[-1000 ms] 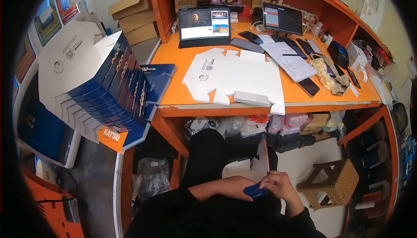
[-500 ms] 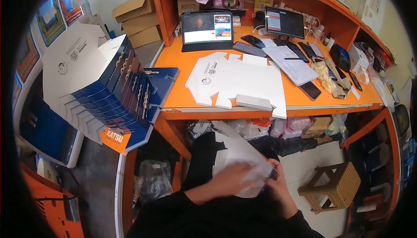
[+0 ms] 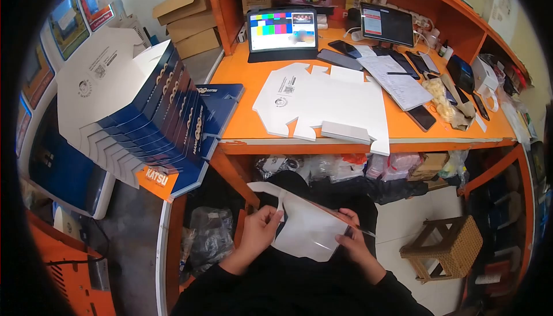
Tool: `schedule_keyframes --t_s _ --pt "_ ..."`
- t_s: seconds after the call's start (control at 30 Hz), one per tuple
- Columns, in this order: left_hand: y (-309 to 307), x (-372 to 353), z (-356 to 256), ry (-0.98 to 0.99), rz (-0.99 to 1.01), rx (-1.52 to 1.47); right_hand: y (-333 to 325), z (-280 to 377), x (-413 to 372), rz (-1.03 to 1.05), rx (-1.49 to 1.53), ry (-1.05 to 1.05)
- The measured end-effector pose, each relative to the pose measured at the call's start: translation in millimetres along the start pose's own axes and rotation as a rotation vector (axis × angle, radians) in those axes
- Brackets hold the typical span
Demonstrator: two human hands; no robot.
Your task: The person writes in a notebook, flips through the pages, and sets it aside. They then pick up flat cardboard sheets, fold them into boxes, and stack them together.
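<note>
White card (image 3: pixel 310 228): left fingers (image 3: pixel 269 215) grasp 1 edge, right fingers (image 3: pixel 347 240) grasp the opposite edge.

Both hands low before torso, on near side of desk (image 3: pixel 244 123), below its front edge. Left hand (image 3: pixel 260 231) under desk's left part, fingers curled, thumb and forefinger pinched. Right hand (image 3: pixel 352 236) farther right along desk, thumb opposed to bent fingers in grip. Both forearms, in black sleeves (image 3: pixel 214 284), angle inward toward desk, wrists bare.
</note>
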State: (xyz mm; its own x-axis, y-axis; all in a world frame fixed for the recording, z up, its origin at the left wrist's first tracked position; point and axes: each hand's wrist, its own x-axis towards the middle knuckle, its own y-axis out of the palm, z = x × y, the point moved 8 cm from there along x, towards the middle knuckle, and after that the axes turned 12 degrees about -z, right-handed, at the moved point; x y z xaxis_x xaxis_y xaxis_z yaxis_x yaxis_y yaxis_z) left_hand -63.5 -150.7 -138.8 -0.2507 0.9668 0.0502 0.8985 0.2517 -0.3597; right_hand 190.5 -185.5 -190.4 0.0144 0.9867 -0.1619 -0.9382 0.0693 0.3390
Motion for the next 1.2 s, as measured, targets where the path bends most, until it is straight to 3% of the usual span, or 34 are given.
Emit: schedule_keyframes --t_s 0.13,0.23,0.33,0.4,0.43,0.47,0.57,0.6,0.7,0.73,0.8,0.87,0.97,1.03,1.2 --pt "2.4 -6.8 36.1 0.368 -0.039 0.600 4.0 -13.9 2.9 -0.035 0.045 0.136" --pt "-0.4 1.3 45.8 0.051 0.162 0.518 -2.2 -16.8 9.2 -0.087 0.121 0.191" --pt "-5.7 12.9 27.9 0.023 0.320 -0.176 -16.7 4.6 20.7 -0.154 0.182 0.160" --pt "-13.1 5.3 -22.9 0.339 0.397 0.010 -26.1 18.7 26.0 -0.127 0.245 0.186" --pt "-13.5 -3.3 -42.6 0.492 0.435 0.105 -23.6 19.5 25.4 -0.012 0.353 0.288" --pt "-1.2 -13.4 -30.5 0.491 0.547 0.326 -25.5 15.4 22.5 0.003 0.299 0.330" --pt "15.0 -25.8 -31.9 0.354 0.590 -0.097 -24.6 5.8 16.7 -0.046 0.255 0.424" --pt "15.6 -23.8 -36.1 0.392 0.568 -0.116 -23.7 3.9 14.4 -0.082 0.262 0.449" --pt "16.5 -15.2 -24.5 0.339 0.551 -0.164 -5.9 26.7 7.8 0.097 0.378 0.218" --pt "16.9 -13.7 -18.5 0.340 0.539 -0.163 -3.2 19.5 8.0 0.067 0.308 0.363" --pt "15.5 -12.3 -13.8 0.339 0.517 -0.157 0.8 32.5 3.7 0.308 0.075 0.105" --pt "18.4 -16.2 -18.6 0.277 0.572 -0.130 2.9 36.1 -2.7 0.405 -0.137 -0.090" --pt "20.4 -18.1 -18.4 0.303 0.537 -0.122 17.5 42.1 -7.2 0.309 -0.304 -0.187" --pt "19.1 -19.4 -11.5 0.355 0.476 -0.107 14.0 32.2 -4.1 0.208 -0.251 -0.139" --pt "9.0 -26.2 -20.4 0.452 0.396 -0.192 19.0 59.8 -10.7 0.175 -0.329 -0.309"
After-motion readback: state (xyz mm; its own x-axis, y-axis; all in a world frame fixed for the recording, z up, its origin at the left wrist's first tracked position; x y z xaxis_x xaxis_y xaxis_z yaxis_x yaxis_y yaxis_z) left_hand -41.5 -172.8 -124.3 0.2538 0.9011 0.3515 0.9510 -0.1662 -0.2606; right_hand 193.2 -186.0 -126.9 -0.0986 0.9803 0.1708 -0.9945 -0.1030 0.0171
